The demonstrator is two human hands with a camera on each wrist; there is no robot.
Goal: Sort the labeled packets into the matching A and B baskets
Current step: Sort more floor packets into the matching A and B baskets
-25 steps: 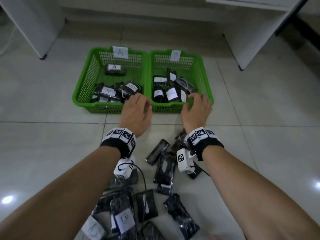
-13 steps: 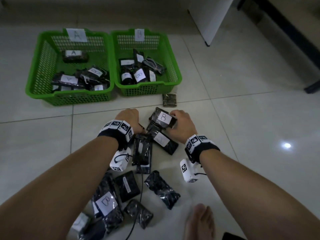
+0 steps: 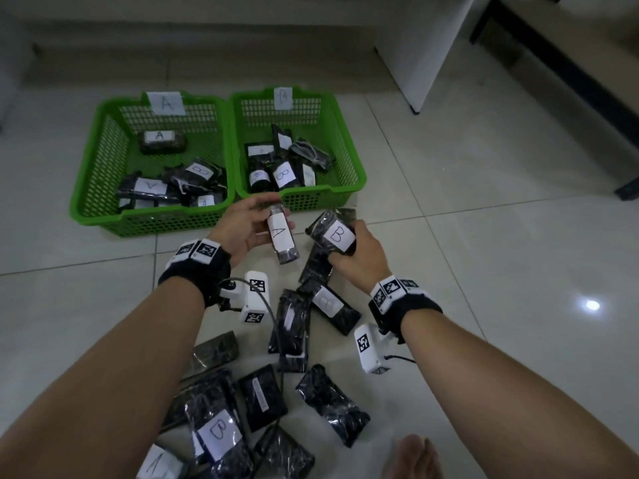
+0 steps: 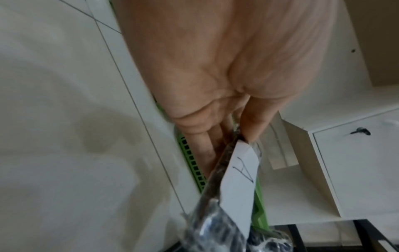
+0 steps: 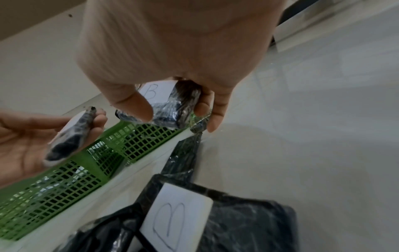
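My left hand [image 3: 247, 226] holds a dark packet labelled A [image 3: 281, 236] [image 4: 239, 179] between thumb and fingers, lifted in front of the two green baskets. My right hand [image 3: 356, 257] grips a dark packet labelled B [image 3: 332, 233] [image 5: 170, 100] just right of it, above the floor pile. The A basket [image 3: 103, 167] stands at the left and the B basket [image 3: 349, 157] at the right, side by side, each with several packets inside. In the right wrist view the left hand [image 5: 28, 136] with its packet shows over the basket wall [image 5: 54, 184].
Several more dark packets lie on the tiled floor between my arms, among them a B packet [image 3: 218, 432] and another B packet [image 3: 332, 305] [image 5: 177, 218]. A bare foot [image 3: 413, 458] is at the bottom edge. White furniture [image 3: 422, 46] stands at the back right.
Both hands dropped from the basket rims to the floor pile, each took a packet, and now lift them toward the baskets. The left hand's A label faces up.
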